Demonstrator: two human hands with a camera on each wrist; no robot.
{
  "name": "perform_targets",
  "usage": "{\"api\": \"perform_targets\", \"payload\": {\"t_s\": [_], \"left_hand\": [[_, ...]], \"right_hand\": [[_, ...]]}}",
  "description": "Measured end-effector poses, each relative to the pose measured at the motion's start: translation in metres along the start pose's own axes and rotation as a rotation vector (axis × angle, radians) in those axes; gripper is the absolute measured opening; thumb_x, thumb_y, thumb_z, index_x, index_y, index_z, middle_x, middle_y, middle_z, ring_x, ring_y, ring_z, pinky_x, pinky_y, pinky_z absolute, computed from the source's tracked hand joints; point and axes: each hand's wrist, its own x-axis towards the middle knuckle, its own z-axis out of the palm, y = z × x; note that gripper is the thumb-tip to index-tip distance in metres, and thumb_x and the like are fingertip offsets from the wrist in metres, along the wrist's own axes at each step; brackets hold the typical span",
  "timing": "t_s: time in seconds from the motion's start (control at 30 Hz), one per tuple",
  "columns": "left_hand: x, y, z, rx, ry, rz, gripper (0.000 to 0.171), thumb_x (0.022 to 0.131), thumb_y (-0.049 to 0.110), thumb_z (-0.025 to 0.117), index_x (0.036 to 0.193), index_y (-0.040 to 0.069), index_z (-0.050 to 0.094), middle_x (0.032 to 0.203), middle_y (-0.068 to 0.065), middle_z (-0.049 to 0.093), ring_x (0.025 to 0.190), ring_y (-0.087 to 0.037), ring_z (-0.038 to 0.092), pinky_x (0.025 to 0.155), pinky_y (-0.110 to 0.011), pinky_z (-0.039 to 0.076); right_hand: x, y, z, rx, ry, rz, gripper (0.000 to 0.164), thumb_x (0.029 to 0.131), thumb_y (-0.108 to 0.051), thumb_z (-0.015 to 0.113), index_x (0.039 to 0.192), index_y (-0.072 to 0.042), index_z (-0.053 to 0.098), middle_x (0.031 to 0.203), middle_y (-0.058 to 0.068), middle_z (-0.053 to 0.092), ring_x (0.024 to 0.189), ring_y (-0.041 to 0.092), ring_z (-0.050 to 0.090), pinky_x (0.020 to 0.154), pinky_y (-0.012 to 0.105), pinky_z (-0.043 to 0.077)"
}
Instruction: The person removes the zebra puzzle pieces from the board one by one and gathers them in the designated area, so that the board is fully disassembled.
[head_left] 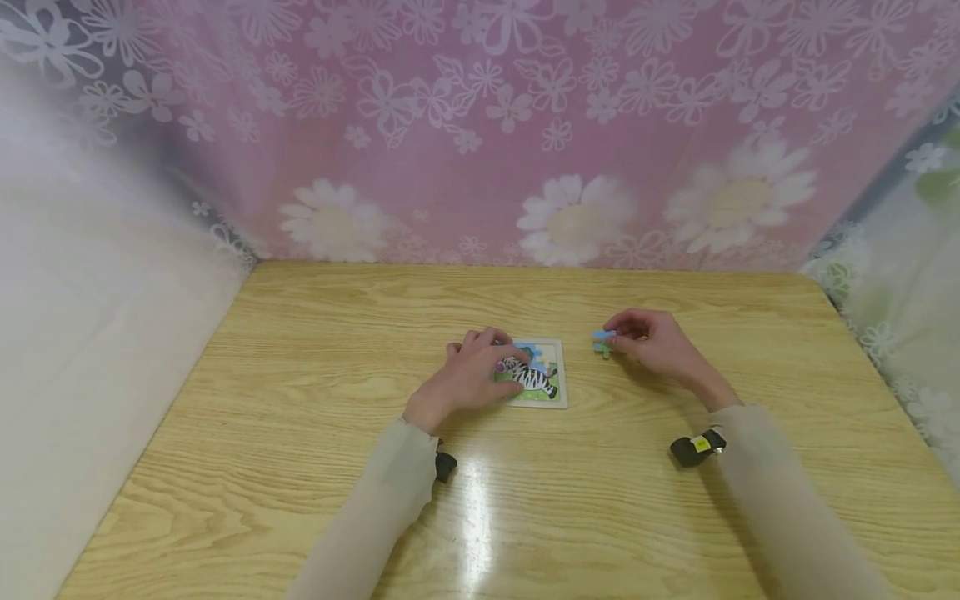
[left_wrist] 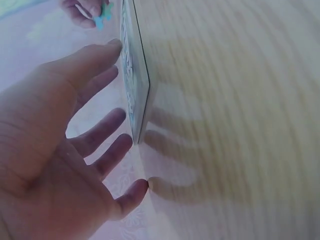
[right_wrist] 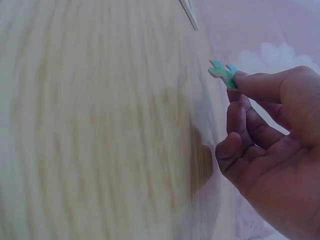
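Observation:
A square zebra jigsaw puzzle (head_left: 536,385) in a pale frame lies flat on the table. Across its left side rests my left hand (head_left: 472,371), fingers spread, with thumb and fingertips on the puzzle and at its edge. The left wrist view shows the little fingertip down on the wood beside the frame. A pale bare patch (head_left: 550,353) appears in the upper right of the picture. To the right of the frame, my right hand (head_left: 651,340) pinches a blue-and-green jigsaw piece (right_wrist: 223,73) between thumb and fingertips, above the table, its knobs sticking out.
The wooden table (head_left: 300,500) reaches back to a pink flowered curtain (head_left: 450,167). White cloth (head_left: 90,292) hangs at the left side and a flowered sheet (head_left: 907,333) at the right. Black straps with small devices (head_left: 693,450) sit on both wrists.

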Motion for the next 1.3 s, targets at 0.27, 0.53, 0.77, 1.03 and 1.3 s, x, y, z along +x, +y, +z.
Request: {"api": "perform_targets", "payload": {"t_s": [0.27, 0.53, 0.77, 1.03, 1.3], "left_hand": [[0.0, -0.002, 0.001, 0.017, -0.015, -0.015, 0.04, 0.094, 0.042, 0.073, 0.133, 0.036, 0.065, 0.151, 0.0, 0.046, 0.138, -0.032, 0.037, 0.106, -0.061, 0.028], [0.002, -0.002, 0.004, 0.011, -0.013, -0.009, 0.039, 0.095, 0.043, 0.072, 0.132, 0.036, 0.065, 0.151, 0.001, 0.044, 0.137, -0.032, 0.037, 0.105, -0.061, 0.027], [0.004, -0.002, 0.006, 0.006, -0.019, -0.019, 0.038, 0.095, 0.044, 0.071, 0.132, 0.037, 0.064, 0.152, 0.002, 0.043, 0.138, -0.033, 0.035, 0.104, -0.06, 0.026], [0.005, -0.001, 0.006, -0.014, -0.022, -0.022, 0.036, 0.096, 0.042, 0.07, 0.131, 0.037, 0.064, 0.153, 0.001, 0.041, 0.138, -0.035, 0.034, 0.105, -0.06, 0.024], [0.006, 0.0, 0.005, -0.045, -0.023, -0.038, 0.035, 0.095, 0.04, 0.072, 0.129, 0.037, 0.065, 0.153, 0.0, 0.041, 0.134, -0.035, 0.034, 0.101, -0.058, 0.023]], "right_hand": [[-0.004, 0.008, -0.006, -0.061, 0.015, 0.001, 0.028, 0.099, -0.029, 0.069, 0.116, -0.007, 0.071, 0.104, 0.013, 0.072, 0.087, 0.014, 0.064, 0.075, 0.023, 0.049], [-0.001, 0.01, -0.003, -0.17, 0.051, -0.041, 0.021, 0.097, -0.018, 0.071, 0.112, -0.004, 0.073, 0.101, 0.014, 0.072, 0.086, 0.02, 0.064, 0.078, 0.031, 0.049], [0.002, 0.014, -0.002, -0.233, 0.052, -0.055, 0.019, 0.098, -0.021, 0.07, 0.108, -0.006, 0.075, 0.101, 0.012, 0.073, 0.088, 0.024, 0.065, 0.079, 0.037, 0.049], [-0.004, 0.006, -0.003, -0.196, 0.061, -0.029, 0.026, 0.1, -0.029, 0.067, 0.114, -0.008, 0.073, 0.105, 0.012, 0.073, 0.093, 0.024, 0.067, 0.079, 0.035, 0.05], [-0.009, -0.016, 0.015, -0.155, -0.027, -0.12, 0.022, 0.099, -0.025, 0.069, 0.113, -0.008, 0.073, 0.102, 0.009, 0.073, 0.088, 0.018, 0.066, 0.075, 0.031, 0.052]]}}
